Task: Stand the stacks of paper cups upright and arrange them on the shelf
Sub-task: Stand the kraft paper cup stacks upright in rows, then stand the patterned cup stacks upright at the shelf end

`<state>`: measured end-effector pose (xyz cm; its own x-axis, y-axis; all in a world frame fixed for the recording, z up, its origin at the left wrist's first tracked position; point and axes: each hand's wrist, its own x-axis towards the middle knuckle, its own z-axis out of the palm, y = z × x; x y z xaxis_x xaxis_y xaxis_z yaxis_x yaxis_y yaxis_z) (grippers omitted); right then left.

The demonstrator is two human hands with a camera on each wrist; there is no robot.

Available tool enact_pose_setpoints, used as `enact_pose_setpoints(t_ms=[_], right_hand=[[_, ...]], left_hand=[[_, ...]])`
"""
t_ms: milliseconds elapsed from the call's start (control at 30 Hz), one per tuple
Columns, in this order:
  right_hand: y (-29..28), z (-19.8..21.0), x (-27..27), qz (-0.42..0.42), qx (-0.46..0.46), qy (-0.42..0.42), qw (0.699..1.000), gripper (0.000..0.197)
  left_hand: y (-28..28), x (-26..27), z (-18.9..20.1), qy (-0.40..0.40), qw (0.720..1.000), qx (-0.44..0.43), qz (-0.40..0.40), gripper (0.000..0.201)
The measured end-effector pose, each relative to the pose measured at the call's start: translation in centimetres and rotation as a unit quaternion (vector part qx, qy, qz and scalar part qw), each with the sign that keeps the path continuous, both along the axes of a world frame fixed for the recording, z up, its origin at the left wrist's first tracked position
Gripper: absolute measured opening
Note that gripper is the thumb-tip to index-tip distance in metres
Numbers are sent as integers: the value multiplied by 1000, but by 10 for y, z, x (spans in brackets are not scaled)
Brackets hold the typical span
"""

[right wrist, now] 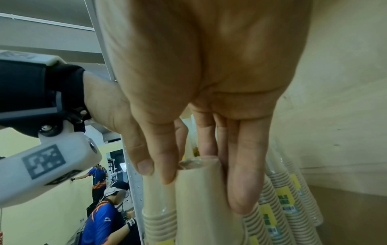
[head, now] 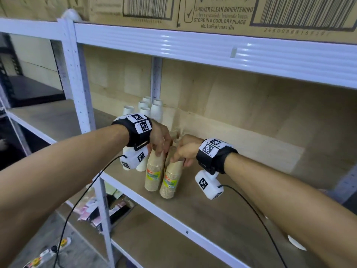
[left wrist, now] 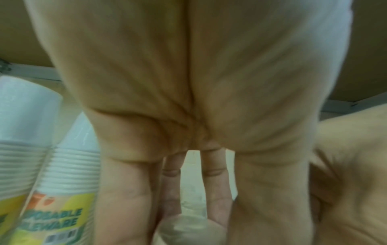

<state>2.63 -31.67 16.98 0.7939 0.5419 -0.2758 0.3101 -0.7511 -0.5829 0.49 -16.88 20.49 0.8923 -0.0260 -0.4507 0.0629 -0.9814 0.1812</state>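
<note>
White steel framing carries the wooden shelf, whose board lies under both hands. Cardboard cartons printed with barcodes sit on the tier above the hands. Behind the left hand stands a cluster of white paper cup stacks, upright against the back panel. Directly beneath that hand a brown paper cup stack with a yellow-green label stands upright; the hand's grip is closed over its top, fingers curled down round the uppermost cup. Just right of it, touching or nearly so, a second brown paper cup stack leans slightly; the right hand pinches its top between thumb and fingers. In the right wrist view more labelled brown stacks stand just beyond the fingers.
</note>
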Motion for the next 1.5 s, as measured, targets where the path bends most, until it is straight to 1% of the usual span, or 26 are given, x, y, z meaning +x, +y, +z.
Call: enact_pose_setpoints(t_ms=[67,167,200,300,600,767,933,1033,1100,1167,1233,1333,1433,1500], right_hand=[[5,0,2,0,2,-13,1000,18],[14,-1,3,3,1,-17,1000,27],[16,-2,4,3,3,-18,1000,27],[18,-4,5,4,3,-21,1000,20],[18,-9,5,12,-1,-35,999,20],[16,-6,6,6,3,-38,999,21],[9,6,15,-13,17,-55,998,27],[-3,18,23,-30,7,-74,997,29],[-15,25,28,-46,0,-88,995,26],[-30,30,34,-71,-4,-103,992,24],[-48,35,39,-101,-10,-115,988,26],[-80,42,44,-142,-40,-122,982,27],[-114,46,47,-187,-72,-117,973,33],[-135,46,45,-219,-89,-108,966,36]], left_hand=[[4,0,-3,-1,1000,2,6,37],[10,2,-10,3,1000,-2,20,39],[11,2,-12,6,1000,-3,23,39],[14,2,-18,5,1000,6,23,37],[17,2,-24,12,1000,0,18,37],[19,2,-19,5,1000,-11,21,31],[17,4,0,-15,1000,2,21,34],[12,12,14,-33,999,0,4,31],[6,21,23,-50,999,-9,-10,29],[-5,32,31,-71,997,-14,-26,26],[-18,44,37,-89,995,-30,-45,27],[-46,63,41,-101,990,-68,-65,30],[-81,76,42,-130,983,-80,-100,34],[-106,82,36,-136,978,-90,-129,38]])
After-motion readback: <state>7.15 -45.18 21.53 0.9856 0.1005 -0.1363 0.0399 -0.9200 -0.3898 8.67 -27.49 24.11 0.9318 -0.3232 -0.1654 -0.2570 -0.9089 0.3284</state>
